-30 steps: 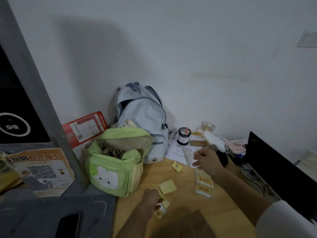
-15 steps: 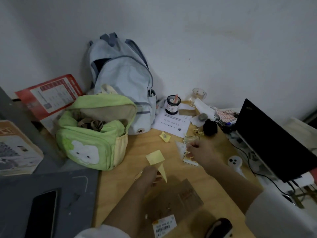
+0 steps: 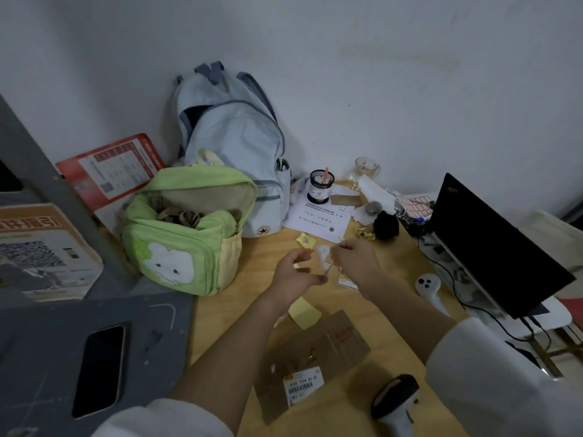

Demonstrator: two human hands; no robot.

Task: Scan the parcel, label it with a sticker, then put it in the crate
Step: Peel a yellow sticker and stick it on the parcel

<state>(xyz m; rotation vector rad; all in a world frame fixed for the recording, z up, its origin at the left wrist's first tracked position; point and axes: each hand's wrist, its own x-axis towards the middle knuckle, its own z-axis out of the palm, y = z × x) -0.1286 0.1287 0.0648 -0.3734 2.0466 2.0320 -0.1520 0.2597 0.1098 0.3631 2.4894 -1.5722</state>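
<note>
The parcel (image 3: 328, 348) is a flat brown envelope lying near the table's front edge, with a white barcode label (image 3: 303, 384) on its near end. Beyond it, my left hand (image 3: 295, 274) and my right hand (image 3: 355, 263) meet above the table, both pinching a small pale sticker strip (image 3: 323, 259); the strip is blurred. More stickers (image 3: 345, 280) lie on the wood under my right hand. A black-and-white handheld scanner (image 3: 396, 402) rests at the front right. No crate is in view.
A green bag (image 3: 176, 247) and a pale blue backpack (image 3: 233, 143) stand at the back left. A black laptop (image 3: 492, 247), cables and a white device (image 3: 429, 287) fill the right side. Yellow paper scraps (image 3: 304, 312), a pen cup (image 3: 320, 186) and a phone (image 3: 99, 369) also lie here.
My left hand has left the yellow paper scrap and risen to meet my right hand, which pulled back from the table's far end with the strip. The view tilted downward.
</note>
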